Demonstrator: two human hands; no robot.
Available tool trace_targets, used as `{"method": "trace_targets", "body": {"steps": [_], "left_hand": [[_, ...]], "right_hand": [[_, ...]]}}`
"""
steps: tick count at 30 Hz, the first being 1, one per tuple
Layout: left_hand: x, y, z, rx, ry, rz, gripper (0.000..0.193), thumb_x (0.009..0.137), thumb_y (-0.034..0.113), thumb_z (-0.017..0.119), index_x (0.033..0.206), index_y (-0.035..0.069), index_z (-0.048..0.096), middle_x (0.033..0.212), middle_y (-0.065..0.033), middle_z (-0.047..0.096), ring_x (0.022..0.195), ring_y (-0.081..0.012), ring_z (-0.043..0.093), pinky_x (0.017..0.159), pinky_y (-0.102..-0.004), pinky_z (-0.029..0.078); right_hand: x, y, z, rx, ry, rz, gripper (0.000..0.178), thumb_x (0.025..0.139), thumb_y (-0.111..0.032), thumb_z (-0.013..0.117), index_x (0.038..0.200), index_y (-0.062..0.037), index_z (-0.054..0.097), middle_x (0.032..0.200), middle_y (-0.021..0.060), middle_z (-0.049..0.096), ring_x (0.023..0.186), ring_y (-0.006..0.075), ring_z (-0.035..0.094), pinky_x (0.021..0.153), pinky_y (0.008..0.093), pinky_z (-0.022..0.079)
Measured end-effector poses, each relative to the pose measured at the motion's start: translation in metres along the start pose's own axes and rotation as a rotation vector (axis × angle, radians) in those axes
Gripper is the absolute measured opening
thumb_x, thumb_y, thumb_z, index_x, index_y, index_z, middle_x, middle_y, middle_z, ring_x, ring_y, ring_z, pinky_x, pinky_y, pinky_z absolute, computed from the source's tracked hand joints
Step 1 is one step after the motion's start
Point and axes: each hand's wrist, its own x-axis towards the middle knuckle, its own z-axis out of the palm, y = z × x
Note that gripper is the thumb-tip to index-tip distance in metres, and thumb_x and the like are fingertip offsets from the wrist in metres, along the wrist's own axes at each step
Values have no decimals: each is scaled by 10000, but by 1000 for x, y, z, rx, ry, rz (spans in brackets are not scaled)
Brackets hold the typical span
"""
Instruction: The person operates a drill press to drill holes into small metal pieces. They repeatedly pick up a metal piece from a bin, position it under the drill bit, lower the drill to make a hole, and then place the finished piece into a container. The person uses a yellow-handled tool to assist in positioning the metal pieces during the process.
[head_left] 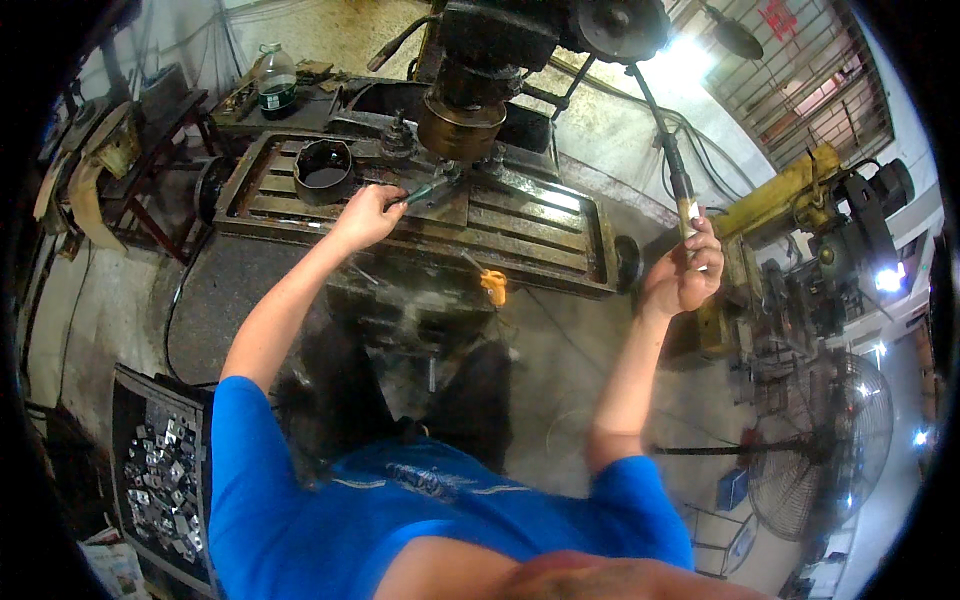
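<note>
My left hand (368,218) is closed round the near end of a slim dark-green tool (428,189). The tool's far end reaches under the spindle head (462,122) of a drilling or milling machine; its tip is too small to make out. Beside this hand, a round dark pot (323,172) of black liquid rests on the slotted machine table (262,211). Raised at the right, my right hand (686,268) wraps its fingers round the light-coloured grip of a long machine lever (677,170). The lever slants up to a round hub (620,25) on the machine.
An orange object (493,287) is at the table's front edge. A tray of small metal blocks (165,480) lies at lower left, and a bottle (277,82) stands behind the table. To the right are a large fan (822,445) and a yellow machine (770,200).
</note>
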Motion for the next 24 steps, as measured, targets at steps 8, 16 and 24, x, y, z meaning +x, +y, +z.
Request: {"method": "trace_targets", "body": {"steps": [8, 16, 24], "left_hand": [[-4, 17, -6, 37, -35, -60, 312, 803, 161, 567, 1034, -49, 583, 820, -190, 635, 745, -226, 624, 680, -333, 467], [-7, 23, -4, 22, 18, 20, 268, 774, 177, 571, 980, 11, 619, 832, -200, 617, 778, -342, 602, 699, -381, 470], [-6, 25, -6, 63, 16, 5, 252, 771, 182, 577, 960, 22, 625, 839, -191, 619, 795, -350, 594, 706, -394, 470]], "right_hand": [[2, -2, -1, -4, -3, 19, 78, 607, -93, 457, 616, -44, 397, 718, 94, 483, 934, 316, 503, 1009, 564, 220], [17, -12, 6, -53, 14, 40, 117, 624, -124, 484, 615, -41, 402, 713, 103, 494, 938, 345, 515, 990, 550, 248], [34, -19, 10, -82, 18, 31, 102, 608, -112, 460, 615, -33, 395, 713, 111, 502, 968, 382, 521, 989, 560, 241]]}}
